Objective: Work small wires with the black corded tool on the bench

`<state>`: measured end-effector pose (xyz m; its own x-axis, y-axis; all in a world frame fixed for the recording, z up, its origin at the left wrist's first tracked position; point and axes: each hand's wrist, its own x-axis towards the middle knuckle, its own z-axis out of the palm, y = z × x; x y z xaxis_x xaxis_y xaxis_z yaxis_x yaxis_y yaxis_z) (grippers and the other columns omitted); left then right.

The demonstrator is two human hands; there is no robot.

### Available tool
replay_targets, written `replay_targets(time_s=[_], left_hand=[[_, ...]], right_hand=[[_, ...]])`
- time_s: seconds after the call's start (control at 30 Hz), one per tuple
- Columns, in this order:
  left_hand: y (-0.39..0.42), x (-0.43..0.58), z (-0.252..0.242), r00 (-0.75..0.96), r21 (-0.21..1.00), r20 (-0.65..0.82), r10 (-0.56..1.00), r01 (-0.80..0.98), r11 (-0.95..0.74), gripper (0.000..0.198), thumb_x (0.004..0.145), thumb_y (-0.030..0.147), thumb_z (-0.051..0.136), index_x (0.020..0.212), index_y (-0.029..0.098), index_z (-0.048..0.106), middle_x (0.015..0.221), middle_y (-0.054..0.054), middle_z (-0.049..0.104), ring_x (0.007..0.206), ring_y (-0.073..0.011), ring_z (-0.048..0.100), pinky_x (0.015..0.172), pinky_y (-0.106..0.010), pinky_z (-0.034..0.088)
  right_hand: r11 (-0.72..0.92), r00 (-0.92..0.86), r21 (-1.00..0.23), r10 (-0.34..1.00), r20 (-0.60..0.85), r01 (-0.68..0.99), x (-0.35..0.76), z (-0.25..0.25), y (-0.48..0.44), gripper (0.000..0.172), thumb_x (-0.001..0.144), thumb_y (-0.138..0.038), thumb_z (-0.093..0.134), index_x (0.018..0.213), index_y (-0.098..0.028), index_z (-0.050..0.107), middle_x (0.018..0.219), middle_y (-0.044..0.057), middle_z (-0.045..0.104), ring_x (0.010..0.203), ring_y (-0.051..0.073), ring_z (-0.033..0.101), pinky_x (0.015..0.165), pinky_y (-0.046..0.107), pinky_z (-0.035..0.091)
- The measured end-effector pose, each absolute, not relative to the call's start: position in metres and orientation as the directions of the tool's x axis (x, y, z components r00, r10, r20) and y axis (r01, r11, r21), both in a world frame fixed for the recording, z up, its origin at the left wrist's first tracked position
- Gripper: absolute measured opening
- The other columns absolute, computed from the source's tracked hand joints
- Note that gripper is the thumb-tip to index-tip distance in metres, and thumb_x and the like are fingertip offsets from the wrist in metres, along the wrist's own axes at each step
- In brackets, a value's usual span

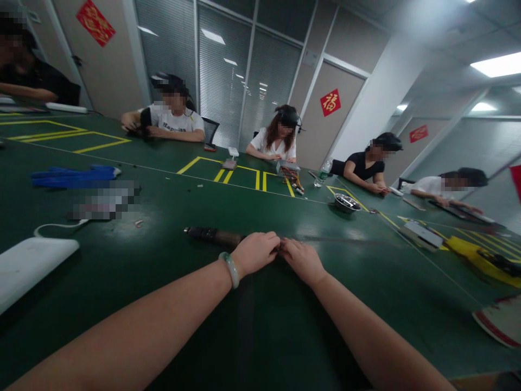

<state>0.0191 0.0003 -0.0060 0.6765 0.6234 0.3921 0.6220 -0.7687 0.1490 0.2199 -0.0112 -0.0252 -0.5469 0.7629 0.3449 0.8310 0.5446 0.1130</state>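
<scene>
Bowl (345, 209) (contents unclear) beyond the hands (256, 252) (303, 262).

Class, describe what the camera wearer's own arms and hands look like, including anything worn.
Both forearms are bare, with no sleeve in view. The left hand and right hand are ungloved. A smooth, rounded bangle, pale with green patches, circles the left wrist; the right wrist shows nothing worn.
</scene>
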Motion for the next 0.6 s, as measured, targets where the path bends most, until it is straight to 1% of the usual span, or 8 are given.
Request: replay_targets(time_s=[0.07, 0.13, 0.17, 0.27, 0.37, 0.47, 0.53, 0.6], left_hand=[[0.0, 0.019, -0.006, 0.669, 0.157, 0.397, 0.628, 0.624, -0.765, 0.013, 0.085, 0.023, 0.058, 0.098, 0.019, 0.054, 0.096, -0.003, 0.059, 0.086, -0.0183, 0.06, 0.078, -0.031, 0.047], [-0.001, 0.019, -0.005, 0.661, 0.155, 0.415, 0.625, 0.626, -0.764, 0.019, 0.084, 0.023, 0.06, 0.102, 0.02, 0.053, 0.098, -0.003, 0.06, 0.092, -0.0191, 0.059, 0.086, -0.034, 0.046], [-0.002, 0.019, -0.004, 0.661, 0.147, 0.43, 0.615, 0.621, -0.77, 0.021, 0.084, 0.023, 0.06, 0.103, 0.02, 0.052, 0.1, -0.003, 0.06, 0.096, -0.0194, 0.059, 0.093, -0.036, 0.043], [-0.005, 0.017, -0.001, 0.676, 0.117, 0.483, 0.557, 0.581, -0.806, 0.025, 0.083, 0.023, 0.062, 0.105, 0.02, 0.052, 0.107, -0.004, 0.06, 0.11, -0.0205, 0.054, 0.109, -0.041, 0.03], [-0.01, 0.013, 0.003, 0.688, 0.11, 0.518, 0.507, 0.535, -0.838, 0.023, 0.085, 0.024, 0.059, 0.106, 0.02, 0.054, 0.116, -0.006, 0.059, 0.119, -0.0205, 0.049, 0.113, -0.04, 0.025], [-0.014, 0.007, 0.006, 0.708, 0.112, 0.528, 0.469, 0.489, -0.865, 0.024, 0.087, 0.024, 0.056, 0.11, 0.02, 0.054, 0.12, -0.006, 0.058, 0.123, -0.0193, 0.047, 0.114, -0.04, 0.024], [-0.016, 0.003, 0.008, 0.724, 0.116, 0.519, 0.453, 0.466, -0.877, 0.025, 0.088, 0.024, 0.055, 0.113, 0.02, 0.055, 0.121, -0.005, 0.059, 0.123, -0.0183, 0.047, 0.114, -0.039, 0.024], [-0.015, 0.002, 0.008, 0.742, 0.125, 0.498, 0.448, 0.45, -0.884, 0.026, 0.088, 0.025, 0.054, 0.114, 0.021, 0.055, 0.12, -0.005, 0.06, 0.122, -0.0171, 0.048, 0.113, -0.036, 0.025]], right_hand=[[0.516, -0.531, 0.132, 0.798, 0.286, 0.847, 0.219, -0.024, -0.009, 0.013, 0.094, -0.025, 0.048, 0.097, -0.016, 0.057, 0.093, 0.009, 0.067, 0.082, 0.018, 0.064, 0.074, 0.029, 0.047], [0.51, -0.529, 0.138, 0.809, 0.258, 0.849, 0.218, -0.022, -0.008, 0.01, 0.093, -0.023, 0.048, 0.094, -0.016, 0.056, 0.086, 0.007, 0.066, 0.078, 0.018, 0.063, 0.071, 0.028, 0.045], [0.514, -0.532, 0.138, 0.808, 0.253, 0.847, 0.217, -0.022, -0.008, 0.01, 0.093, -0.023, 0.048, 0.092, -0.016, 0.055, 0.085, 0.007, 0.066, 0.077, 0.018, 0.063, 0.071, 0.028, 0.045], [0.522, -0.54, 0.139, 0.806, 0.242, 0.842, 0.215, -0.02, -0.006, 0.01, 0.094, -0.021, 0.046, 0.09, -0.017, 0.054, 0.084, 0.007, 0.066, 0.077, 0.018, 0.062, 0.07, 0.028, 0.043], [0.478, -0.493, 0.122, 0.839, 0.228, 0.87, 0.221, -0.014, 0.001, 0.012, 0.094, -0.024, 0.045, 0.089, -0.018, 0.054, 0.085, 0.006, 0.066, 0.079, 0.018, 0.062, 0.071, 0.027, 0.042], [0.345, -0.352, 0.072, 0.917, 0.186, 0.936, 0.253, -0.008, 0.011, 0.012, 0.093, -0.028, 0.046, 0.093, -0.02, 0.055, 0.09, 0.005, 0.066, 0.083, 0.019, 0.063, 0.072, 0.028, 0.042], [0.198, -0.204, 0.051, 0.968, 0.144, 0.979, 0.297, -0.007, 0.01, 0.013, 0.092, -0.03, 0.046, 0.094, -0.022, 0.056, 0.092, 0.006, 0.066, 0.084, 0.02, 0.063, 0.07, 0.029, 0.042], [0.024, -0.027, 0.032, 0.994, 0.105, 0.999, 0.357, -0.012, 0.0, 0.015, 0.09, -0.033, 0.046, 0.092, -0.023, 0.057, 0.091, 0.008, 0.066, 0.08, 0.022, 0.064, 0.067, 0.032, 0.042]])
